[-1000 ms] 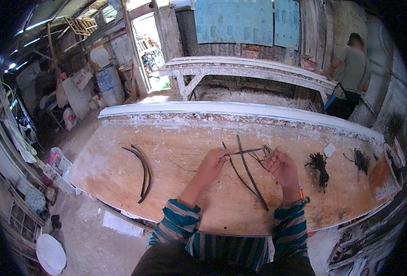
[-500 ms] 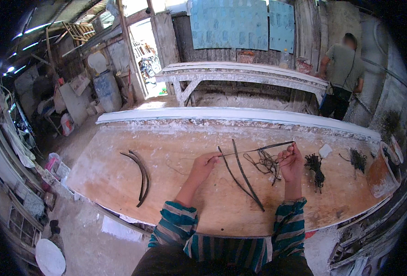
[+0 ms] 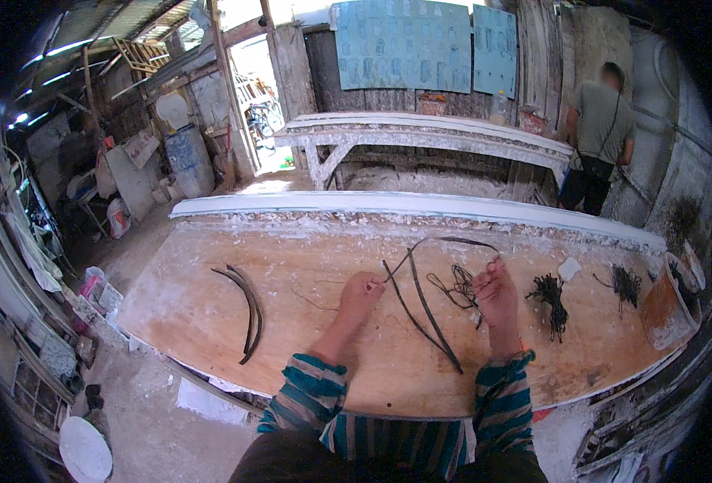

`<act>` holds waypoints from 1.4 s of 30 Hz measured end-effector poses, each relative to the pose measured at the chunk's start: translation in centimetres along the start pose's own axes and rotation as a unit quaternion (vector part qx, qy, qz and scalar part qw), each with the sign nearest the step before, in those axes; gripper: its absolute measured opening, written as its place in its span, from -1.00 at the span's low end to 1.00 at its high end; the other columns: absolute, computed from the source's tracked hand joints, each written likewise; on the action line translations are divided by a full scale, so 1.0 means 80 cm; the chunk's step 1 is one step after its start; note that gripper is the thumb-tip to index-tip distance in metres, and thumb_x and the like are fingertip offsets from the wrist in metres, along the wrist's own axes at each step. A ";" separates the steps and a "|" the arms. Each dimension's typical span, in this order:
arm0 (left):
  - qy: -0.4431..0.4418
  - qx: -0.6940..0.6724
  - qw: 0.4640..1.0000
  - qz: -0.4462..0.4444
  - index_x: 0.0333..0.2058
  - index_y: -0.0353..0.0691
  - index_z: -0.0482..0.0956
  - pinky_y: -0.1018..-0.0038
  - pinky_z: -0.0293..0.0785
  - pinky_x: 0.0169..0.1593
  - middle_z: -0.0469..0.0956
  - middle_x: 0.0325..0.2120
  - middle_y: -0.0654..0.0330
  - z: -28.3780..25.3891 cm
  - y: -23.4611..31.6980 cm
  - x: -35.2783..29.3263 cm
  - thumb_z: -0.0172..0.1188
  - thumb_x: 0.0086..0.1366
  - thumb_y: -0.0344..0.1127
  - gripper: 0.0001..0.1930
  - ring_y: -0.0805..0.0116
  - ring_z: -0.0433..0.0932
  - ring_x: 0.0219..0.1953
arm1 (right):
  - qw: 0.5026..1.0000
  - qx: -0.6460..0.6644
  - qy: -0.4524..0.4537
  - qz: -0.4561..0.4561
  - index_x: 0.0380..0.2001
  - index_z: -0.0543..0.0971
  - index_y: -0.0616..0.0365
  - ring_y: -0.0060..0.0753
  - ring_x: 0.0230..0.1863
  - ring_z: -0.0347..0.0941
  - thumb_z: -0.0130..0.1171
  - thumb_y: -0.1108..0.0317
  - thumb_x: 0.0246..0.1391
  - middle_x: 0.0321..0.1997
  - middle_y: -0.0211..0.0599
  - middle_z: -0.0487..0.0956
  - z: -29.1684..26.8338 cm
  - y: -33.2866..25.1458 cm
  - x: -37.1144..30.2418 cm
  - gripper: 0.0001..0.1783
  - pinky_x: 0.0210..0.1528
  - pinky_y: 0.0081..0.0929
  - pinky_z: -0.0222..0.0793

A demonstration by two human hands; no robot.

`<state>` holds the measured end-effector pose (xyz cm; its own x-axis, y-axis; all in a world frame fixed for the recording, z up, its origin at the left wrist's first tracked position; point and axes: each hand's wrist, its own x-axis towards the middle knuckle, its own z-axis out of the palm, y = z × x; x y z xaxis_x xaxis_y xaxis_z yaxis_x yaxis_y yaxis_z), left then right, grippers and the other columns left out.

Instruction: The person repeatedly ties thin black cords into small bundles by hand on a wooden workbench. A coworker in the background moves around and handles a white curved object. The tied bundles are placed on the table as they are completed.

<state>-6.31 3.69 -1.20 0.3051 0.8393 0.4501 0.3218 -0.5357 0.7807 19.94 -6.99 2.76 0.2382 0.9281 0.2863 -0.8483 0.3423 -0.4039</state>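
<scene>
A thin dark strip [image 3: 456,239] arches above the wooden board [image 3: 315,354], held between my two hands. My left hand [image 3: 359,295] pinches one end, and my right hand [image 3: 497,296] has its fingers closed on the other. Between the hands, two more dark strips [image 3: 431,308] lie on the board, meeting at their near ends. A loose tangle of dark cord [image 3: 452,284] lies beside my right hand, which partly hides it. Farther right is a bundle of short black cords [image 3: 549,306]. Two curved dark strips [image 3: 253,310] rest at the left.
A second black bundle [image 3: 626,283], a small white piece [image 3: 568,268] and a dusty orange container [image 3: 663,314] are on the board's right side. A long white ledge [image 3: 412,206] borders the far edge. Behind it stand a white bench [image 3: 428,133] and another person [image 3: 601,121].
The strip between my hands has gone from nearly straight to a slack arch. My right hand has moved slightly left and nearer; my left hand has barely shifted.
</scene>
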 end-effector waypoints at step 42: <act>-0.151 -0.303 0.937 -0.088 -0.43 -0.32 0.51 0.68 0.28 -0.41 0.50 -0.54 0.33 0.033 0.053 -0.021 0.14 0.14 -0.37 -0.88 0.64 0.38 -0.48 | 0.810 -0.583 -0.003 0.065 -0.42 0.50 0.31 -0.63 -0.42 0.44 0.17 0.52 -0.09 -0.45 -0.33 0.55 0.018 0.096 -0.022 -0.88 -0.34 -0.72 0.34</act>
<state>-3.07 -0.26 0.21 0.5644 0.7957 0.2198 -0.1485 -0.1640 0.9752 12.34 -6.20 0.40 0.1778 0.9678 0.1779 0.1568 0.1507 -0.9761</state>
